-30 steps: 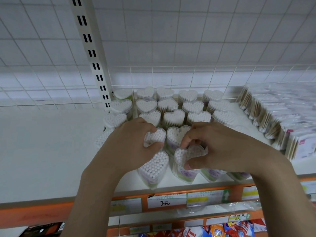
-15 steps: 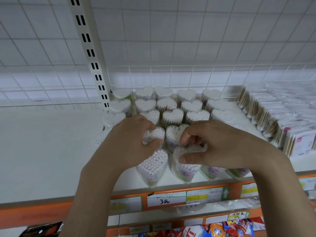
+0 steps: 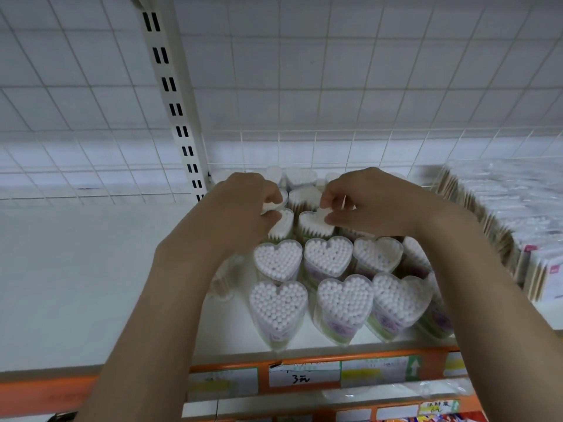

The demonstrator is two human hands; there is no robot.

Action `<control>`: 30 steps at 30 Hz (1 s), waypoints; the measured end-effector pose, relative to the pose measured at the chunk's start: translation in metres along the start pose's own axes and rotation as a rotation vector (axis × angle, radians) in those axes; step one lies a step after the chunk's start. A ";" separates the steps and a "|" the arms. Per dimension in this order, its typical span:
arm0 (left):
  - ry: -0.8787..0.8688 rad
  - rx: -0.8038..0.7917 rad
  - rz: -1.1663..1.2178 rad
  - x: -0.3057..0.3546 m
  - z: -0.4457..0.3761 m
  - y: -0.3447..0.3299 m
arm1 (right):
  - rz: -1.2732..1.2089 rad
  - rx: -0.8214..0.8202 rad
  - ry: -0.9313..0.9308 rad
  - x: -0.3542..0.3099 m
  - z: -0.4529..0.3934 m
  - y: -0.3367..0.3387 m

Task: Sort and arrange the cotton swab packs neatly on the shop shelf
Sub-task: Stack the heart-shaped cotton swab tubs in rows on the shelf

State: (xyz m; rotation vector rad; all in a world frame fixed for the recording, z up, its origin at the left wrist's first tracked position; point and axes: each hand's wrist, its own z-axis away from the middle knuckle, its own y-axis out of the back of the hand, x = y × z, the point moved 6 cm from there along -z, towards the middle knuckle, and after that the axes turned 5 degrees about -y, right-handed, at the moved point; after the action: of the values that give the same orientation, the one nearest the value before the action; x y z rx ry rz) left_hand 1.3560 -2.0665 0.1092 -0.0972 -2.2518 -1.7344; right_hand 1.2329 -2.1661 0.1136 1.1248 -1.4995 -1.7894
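The heart-shaped cotton swab packs (image 3: pixel 330 257) stand upright in tight rows on the white shop shelf (image 3: pixel 91 284), clustered right of its middle, each with its point toward the near edge so the lobes of one row nest into the row behind; that packing probably saves room and keeps the tall, narrow tubs from tipping. The two nearest rows look settled and evenly spaced. Farther back, both hands work in the middle rows. The left hand (image 3: pixel 240 208) has its fingers curled over the rim of a pack (image 3: pixel 281 222) on the left side of the cluster, pinching it from above, apparently to turn or nudge it into line. The right hand (image 3: pixel 374 202) pinches the top edge of the neighbouring pack (image 3: pixel 313 222) between thumb and bent fingers, just beside the first; holding by the rim probably lets each tub be twisted without disturbing those around it. How the hidden fingers lie behind the packs cannot be told. To the far right, flat swab packets (image 3: pixel 502 220) stand in a separate slanted stack, well apart in kind though near in place. An orange price rail (image 3: pixel 304 376) with paper labels runs along the shelf's near edge, and a slotted upright (image 3: pixel 173 102) rises at the left against the wire grid.
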 end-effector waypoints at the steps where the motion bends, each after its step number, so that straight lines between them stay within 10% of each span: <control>1: 0.014 -0.025 -0.001 -0.001 -0.004 -0.001 | 0.019 -0.016 0.000 0.000 -0.004 0.000; 12: 0.064 -0.256 -0.142 0.001 -0.024 -0.026 | 0.141 -0.218 -0.059 0.005 -0.029 -0.016; 30: 0.049 -0.157 -0.072 -0.001 -0.028 0.002 | -0.037 -0.081 -0.036 0.010 -0.027 0.014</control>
State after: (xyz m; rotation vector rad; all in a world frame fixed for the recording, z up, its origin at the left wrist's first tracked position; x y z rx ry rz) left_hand 1.3627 -2.0920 0.1175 -0.0067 -2.1069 -1.9279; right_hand 1.2494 -2.1919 0.1238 1.0928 -1.4216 -1.8875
